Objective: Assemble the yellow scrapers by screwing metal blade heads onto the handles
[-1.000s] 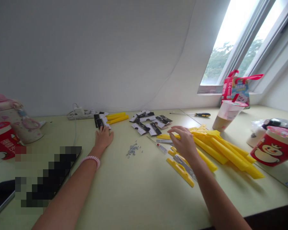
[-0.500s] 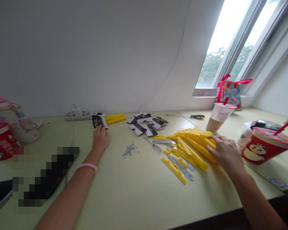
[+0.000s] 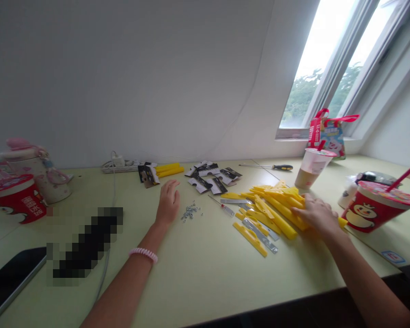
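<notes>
Two hands lie open, palm-down: left hand (image 3: 167, 203) beside screws (image 3: 190, 211), right hand (image 3: 316, 215) on yellow strips (image 3: 276, 210).

You face a tilted window (image 3: 324, 64) bright with daylight, a sloping white wall (image 3: 123, 77) left of it, and a pale green desk (image 3: 205, 291) below it.

The right hand (image 3: 316, 216) is being laid palm down over a heap of yellow plastic strips (image 3: 276, 209), while the left hand (image 3: 167, 202) is being held open on the pale green desk (image 3: 205, 282), just beside a small pile of silver screws (image 3: 190, 211), with a slim screwdriver (image 3: 223, 208) lying nearby.
</notes>
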A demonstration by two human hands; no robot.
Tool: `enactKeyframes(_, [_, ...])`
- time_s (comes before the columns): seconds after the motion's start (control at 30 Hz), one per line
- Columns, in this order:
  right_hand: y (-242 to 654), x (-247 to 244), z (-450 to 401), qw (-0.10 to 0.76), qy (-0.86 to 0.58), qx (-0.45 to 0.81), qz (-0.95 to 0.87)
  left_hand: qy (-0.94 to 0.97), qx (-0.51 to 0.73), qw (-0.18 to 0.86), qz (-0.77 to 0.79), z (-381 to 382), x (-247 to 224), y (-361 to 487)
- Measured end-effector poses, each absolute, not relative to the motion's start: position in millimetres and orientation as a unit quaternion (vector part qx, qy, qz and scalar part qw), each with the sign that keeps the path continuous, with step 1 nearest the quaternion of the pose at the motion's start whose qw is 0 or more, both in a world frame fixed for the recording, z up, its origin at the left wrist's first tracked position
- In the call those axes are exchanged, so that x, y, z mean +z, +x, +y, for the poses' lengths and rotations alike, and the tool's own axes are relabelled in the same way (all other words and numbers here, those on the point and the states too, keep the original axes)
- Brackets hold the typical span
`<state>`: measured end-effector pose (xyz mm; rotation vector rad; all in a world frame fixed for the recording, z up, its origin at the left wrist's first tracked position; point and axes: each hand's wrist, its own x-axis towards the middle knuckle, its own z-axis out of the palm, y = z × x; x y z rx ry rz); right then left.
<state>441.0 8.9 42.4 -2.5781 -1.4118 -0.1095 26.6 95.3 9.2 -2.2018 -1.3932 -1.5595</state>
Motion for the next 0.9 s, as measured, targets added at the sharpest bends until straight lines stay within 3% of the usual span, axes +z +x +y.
enactKeyframes(0.43, [459.1,41.7,29.5,0.184,-0.851,0.0,-0.492,-0.677,-0.533,0.004,-0.507,96.3,1.1,14.0])
enactKeyframes(0.6, [445.5,59.3,22.7,0.175,-0.835,-0.094,-0.513,-0.673,-0.533,-0.009,-0.512,94.4,2.5,14.0])
enactKeyframes(0.73, [412.7,90.1,10.2,0.22,-0.779,-0.247,-0.533,-0.67,-0.547,-0.032,-0.501,90.5,8.0,19.0])
enactKeyframes(0.83, [372.3,111.2,6.6,0.271,-0.728,-0.299,-0.554,-0.668,-0.564,-0.129,-0.468,77.6,15.6,30.1])
enactKeyframes(0.9, [336.6,118.3,7.9,0.301,-0.683,-0.288,-0.601,-0.671,-0.547,-0.264,-0.425,63.1,20.6,42.2])
